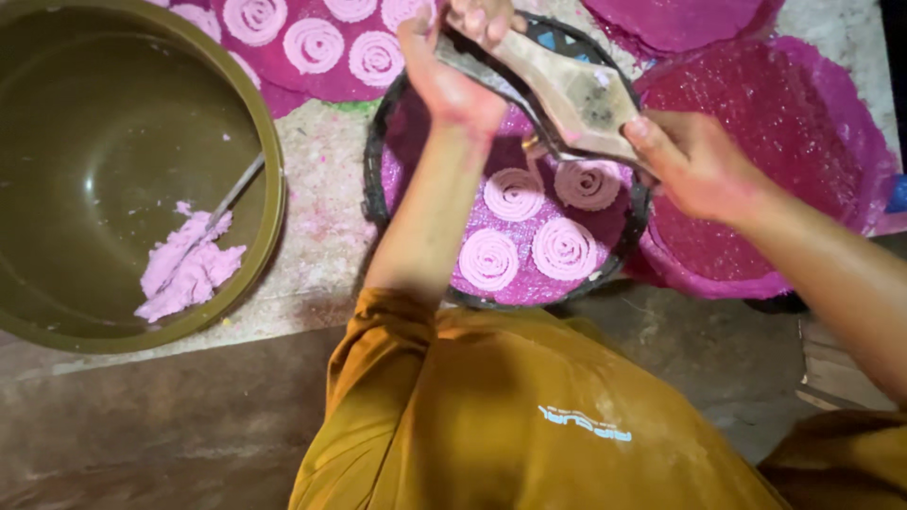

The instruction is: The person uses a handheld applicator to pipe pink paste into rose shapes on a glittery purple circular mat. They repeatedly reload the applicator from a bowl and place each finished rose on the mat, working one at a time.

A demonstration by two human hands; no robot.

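A wooden dough press [567, 90] hangs over a round black-rimmed tray [373, 179] lined with a magenta mesh mat. My left hand [449, 71] grips the press's far handle end. My right hand [690, 161] holds its near end. On the mat lie several pink dough spirals [515, 194], coiled flat and set side by side. The press hides the far part of the tray.
A large olive-green bowl [269, 189] at the left holds a lump of pink dough [184, 269] and a metal spoon [236, 194]. More magenta mats lie around: one with spirals [316, 42] at the top, bare ones [784, 123] at the right. My knee in mustard cloth [529, 416] fills the foreground.
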